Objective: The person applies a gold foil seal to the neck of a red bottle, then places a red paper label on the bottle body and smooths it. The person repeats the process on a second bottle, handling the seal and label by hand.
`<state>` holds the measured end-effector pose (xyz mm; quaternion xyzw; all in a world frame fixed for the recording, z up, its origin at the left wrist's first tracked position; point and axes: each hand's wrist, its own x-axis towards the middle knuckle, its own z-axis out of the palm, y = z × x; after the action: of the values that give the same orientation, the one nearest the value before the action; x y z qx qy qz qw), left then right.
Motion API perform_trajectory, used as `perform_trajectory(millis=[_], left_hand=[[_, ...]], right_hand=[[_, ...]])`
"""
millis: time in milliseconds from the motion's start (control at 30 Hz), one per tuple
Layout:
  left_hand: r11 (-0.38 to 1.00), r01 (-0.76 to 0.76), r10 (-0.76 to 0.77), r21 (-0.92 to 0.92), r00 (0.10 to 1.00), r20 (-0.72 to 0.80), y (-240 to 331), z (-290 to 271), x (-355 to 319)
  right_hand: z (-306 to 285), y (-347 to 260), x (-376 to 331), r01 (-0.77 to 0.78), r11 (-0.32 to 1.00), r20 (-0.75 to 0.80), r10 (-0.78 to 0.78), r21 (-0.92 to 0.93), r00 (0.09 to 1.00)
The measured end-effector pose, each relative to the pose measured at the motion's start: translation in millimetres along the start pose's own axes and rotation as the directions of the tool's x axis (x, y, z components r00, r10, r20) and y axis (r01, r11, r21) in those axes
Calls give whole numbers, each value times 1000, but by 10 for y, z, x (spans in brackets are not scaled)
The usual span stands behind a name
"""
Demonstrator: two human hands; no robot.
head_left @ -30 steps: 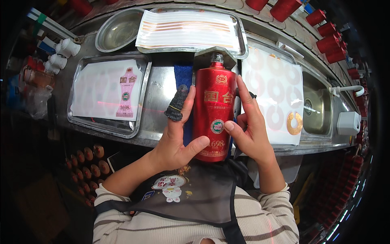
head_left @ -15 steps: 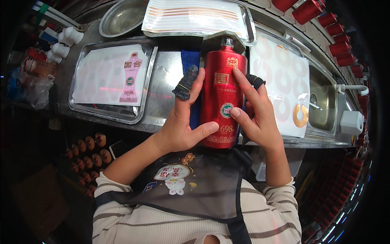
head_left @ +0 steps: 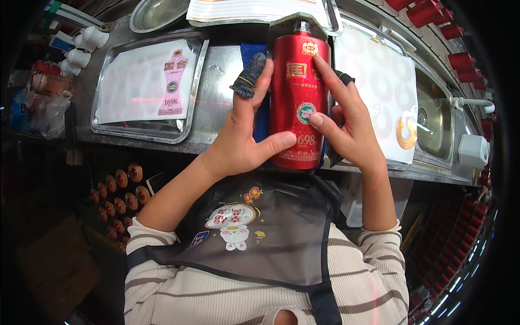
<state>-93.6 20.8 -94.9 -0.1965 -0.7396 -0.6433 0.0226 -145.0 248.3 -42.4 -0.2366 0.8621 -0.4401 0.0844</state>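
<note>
A red liquor bottle (head_left: 292,122) with gold lettering and a round green emblem lies with its neck away from me, at a grey holder and over a blue cloth (head_left: 252,53). Along its left side is my left hand (head_left: 241,127), thumb pressed on the lower lettering and a dark knitted cover on one finger. My right hand (head_left: 352,127) grips the right side. Its thumb touches the edge of the green emblem, and a fingertip rests below the upper gold emblem. The right hand also wears a dark finger cover. The bottle's underside is hidden.
To the left, a metal tray (head_left: 189,127) holds a white sheet with a pink bottle-shaped decal (head_left: 174,86). A metal bowl (head_left: 154,13) and another tray stand behind. At right are a sheet with a gold ring decal (head_left: 406,132), a sink (head_left: 437,122) and a white container (head_left: 473,150).
The whole scene sits higher in the picture. Both hands keep nearly the same places on the bottle, the thumbs shifting only slightly against its surface.
</note>
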Motion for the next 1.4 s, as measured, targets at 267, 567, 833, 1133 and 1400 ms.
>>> perform_trajectory(millis=[267, 567, 833, 1133, 1400], left_hand=[[984, -77, 75, 163, 997, 23, 152, -116, 76], [956, -175, 156, 236, 983, 96, 97, -80, 92], [955, -158, 131, 252, 984, 119, 129, -98, 73], [952, -201, 183, 230, 978, 98, 103, -113, 92], [953, -150, 126, 263, 986, 106, 95, -98, 92]], right_hand=[[-61, 12, -89, -44, 998, 13, 43, 42, 999], [-63, 109, -100, 64, 997, 59, -61, -44, 996], [-67, 100, -106, 57, 996, 66, -52, -65, 996], [-52, 76, -123, 29, 999, 48, -30, 25, 998], [-21, 87, -113, 59, 998, 36, -58, -24, 998]])
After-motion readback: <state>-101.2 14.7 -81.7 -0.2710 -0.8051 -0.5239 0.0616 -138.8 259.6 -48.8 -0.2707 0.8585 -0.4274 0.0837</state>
